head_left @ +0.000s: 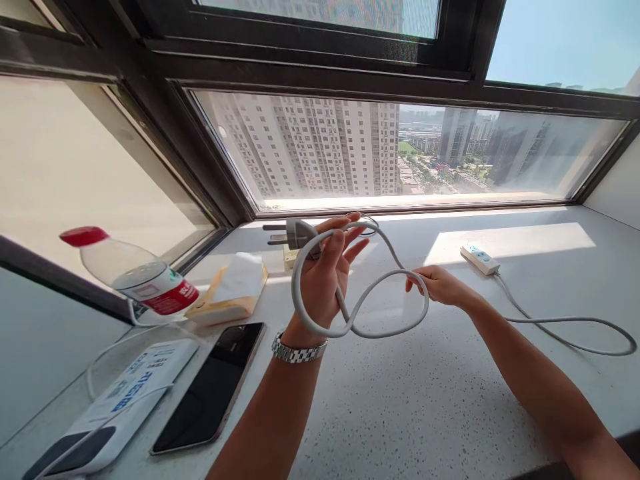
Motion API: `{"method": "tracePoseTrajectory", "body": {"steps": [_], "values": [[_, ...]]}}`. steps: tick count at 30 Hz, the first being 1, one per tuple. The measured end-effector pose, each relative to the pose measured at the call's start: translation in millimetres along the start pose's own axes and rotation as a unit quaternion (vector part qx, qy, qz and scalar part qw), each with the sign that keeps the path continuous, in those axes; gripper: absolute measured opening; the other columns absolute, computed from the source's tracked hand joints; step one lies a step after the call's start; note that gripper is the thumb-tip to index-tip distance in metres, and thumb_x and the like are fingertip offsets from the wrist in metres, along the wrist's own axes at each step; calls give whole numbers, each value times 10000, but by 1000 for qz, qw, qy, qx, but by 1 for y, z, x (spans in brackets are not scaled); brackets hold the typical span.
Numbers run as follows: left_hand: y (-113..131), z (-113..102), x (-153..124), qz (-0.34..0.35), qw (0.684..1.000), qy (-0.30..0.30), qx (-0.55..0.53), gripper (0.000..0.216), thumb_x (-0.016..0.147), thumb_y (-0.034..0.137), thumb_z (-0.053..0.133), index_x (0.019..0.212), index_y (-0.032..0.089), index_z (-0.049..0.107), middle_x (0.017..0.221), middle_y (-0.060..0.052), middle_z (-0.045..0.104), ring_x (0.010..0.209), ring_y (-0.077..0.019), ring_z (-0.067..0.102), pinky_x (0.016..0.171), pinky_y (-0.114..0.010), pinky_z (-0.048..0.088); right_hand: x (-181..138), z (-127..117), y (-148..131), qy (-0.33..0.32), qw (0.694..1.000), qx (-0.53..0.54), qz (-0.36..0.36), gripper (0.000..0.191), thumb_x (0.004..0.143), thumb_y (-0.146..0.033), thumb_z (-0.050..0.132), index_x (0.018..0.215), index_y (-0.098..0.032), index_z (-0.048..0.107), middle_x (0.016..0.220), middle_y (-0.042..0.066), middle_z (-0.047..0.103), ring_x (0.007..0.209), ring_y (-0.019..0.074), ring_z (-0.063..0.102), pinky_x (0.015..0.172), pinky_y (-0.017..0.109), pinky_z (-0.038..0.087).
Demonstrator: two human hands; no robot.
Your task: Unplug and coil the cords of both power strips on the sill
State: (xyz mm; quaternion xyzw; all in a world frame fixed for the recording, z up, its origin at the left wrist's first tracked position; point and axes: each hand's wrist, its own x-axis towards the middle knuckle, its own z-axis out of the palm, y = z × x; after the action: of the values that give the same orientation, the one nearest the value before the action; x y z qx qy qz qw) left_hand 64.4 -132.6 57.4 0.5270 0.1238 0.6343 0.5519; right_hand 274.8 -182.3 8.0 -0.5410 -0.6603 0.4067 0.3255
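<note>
My left hand (327, 277) holds a white power cord (385, 283) by its plug end, thumb pressed over the cable and the other fingers partly spread. The grey plug (299, 235) sticks out to the left of that hand, prongs pointing left. A loop of cord hangs round the left palm, and a second loop spans to my right hand (436, 285). My right hand pinches the cord between thumb and fingers. Farther right lies a white power strip (480, 259) on the sill, with cable trailing from it.
A white speckled windowsill (400, 407) runs below the window. On the left are a tilted plastic bottle (135, 273) with a red cap, a tissue pack (233, 290), a black phone (213, 387) and a white box (125, 400) with a thin cable over it.
</note>
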Motion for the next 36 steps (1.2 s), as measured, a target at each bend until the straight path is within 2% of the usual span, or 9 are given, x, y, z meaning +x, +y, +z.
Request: {"method": "tracePoseTrajectory", "body": {"steps": [4, 7, 10, 13, 20, 25, 29, 32, 36], "values": [[-7, -2, 1, -83, 996, 16, 41, 335, 736, 426, 767, 978, 211, 681, 965, -50, 699, 754, -156, 693, 593, -233, 572, 1, -12, 7, 57, 994, 90, 16, 592, 849, -727, 469, 807, -155, 615, 523, -88, 301, 410, 48, 195, 398, 218, 188], [-13, -2, 2, -173, 983, 49, 44, 282, 716, 335, 761, 919, 177, 647, 581, 61, 535, 372, -39, 436, 336, -146, 335, 0, -17, 7, 136, 978, 156, 1, 540, 802, -706, 570, 763, -168, 586, 540, -72, 361, 409, 50, 277, 392, 213, 227], [-17, 0, 4, -277, 955, 104, -19, 147, 723, 218, 687, 793, 168, 567, 462, 124, 314, 316, -14, 248, 310, -127, 177, 0, -20, 5, 191, 949, 249, -33, 425, 782, -594, 656, 838, -174, 618, 617, -44, 454, 458, 68, 390, 405, 209, 279], [-16, -4, 9, -341, 922, 146, -112, 154, 783, 189, 592, 697, 179, 465, 457, 127, 219, 320, -28, 236, 320, -137, 176, 3, -29, 8, 246, 904, 342, -70, 311, 767, -470, 661, 875, -181, 621, 632, -59, 410, 455, 55, 337, 379, 191, 227], [14, -37, 25, -332, 922, 138, -146, 216, 886, 132, 441, 674, 166, 466, 468, 105, 218, 315, -29, 222, 321, -137, 111, 2, -71, 42, 465, 809, 358, -29, 443, 752, -541, 711, 680, -219, 415, 521, -116, 241, 391, 45, 175, 329, 188, 161], [33, -46, 26, -217, 958, 160, -94, 205, 848, 221, 487, 679, 143, 576, 454, 76, 287, 339, -40, 251, 311, -148, 185, -3, -84, 54, 612, 713, 337, 62, 461, 779, -452, 708, 594, -222, 354, 426, -120, 259, 358, 47, 176, 315, 197, 160], [28, -27, 15, -163, 981, 106, 4, 96, 776, 189, 605, 755, 116, 662, 482, 57, 375, 386, -42, 323, 332, -134, 234, 0, -67, 37, 573, 779, 252, -34, 430, 738, -442, 744, 557, -216, 427, 393, -109, 274, 351, 52, 199, 332, 217, 152], [13, -9, 8, -222, 972, 67, 19, 109, 790, 209, 609, 764, 117, 662, 499, 44, 410, 399, -55, 357, 343, -147, 257, -1, -41, 13, 503, 830, 191, -149, 436, 752, -506, 723, 572, -212, 456, 420, -103, 273, 375, 55, 207, 361, 221, 169], [0, 0, 10, -305, 942, 116, -76, 123, 793, 153, 548, 677, 131, 582, 509, 46, 387, 408, -55, 350, 352, -153, 253, -11, -7, -15, 429, 855, 79, -281, 387, 849, -465, 656, 604, -195, 526, 467, -78, 342, 419, 63, 273, 406, 219, 237]]}}
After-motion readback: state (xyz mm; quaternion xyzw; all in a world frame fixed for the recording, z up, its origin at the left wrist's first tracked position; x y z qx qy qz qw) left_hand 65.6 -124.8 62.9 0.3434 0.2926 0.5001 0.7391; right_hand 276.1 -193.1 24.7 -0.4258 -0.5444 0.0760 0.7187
